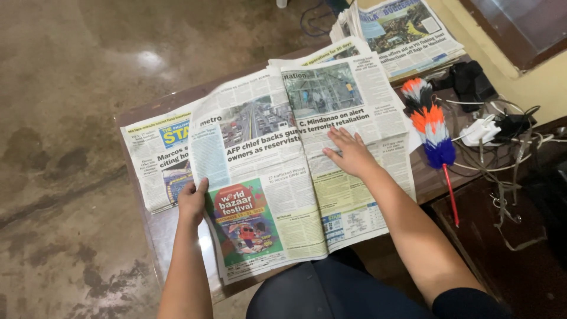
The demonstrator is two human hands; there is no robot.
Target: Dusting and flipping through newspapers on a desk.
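An open newspaper (266, 159) lies spread across a small brown table (147, 112), with colour photos and a bright advert on its lower left page. My left hand (192, 201) grips the paper's left edge, thumb on top of the page. Fingers apart, my right hand (349, 152) rests flat on the right-hand page and holds nothing. Another folded newspaper (156, 159) lies underneath, sticking out to the left.
A stack of newspapers (401, 32) sits at the table's far right corner. A feather duster (431, 127) with orange, white and blue feathers lies beside the paper. White chargers and tangled cables (496, 133) lie to the right. Polished concrete floor (65, 118) spreads left.
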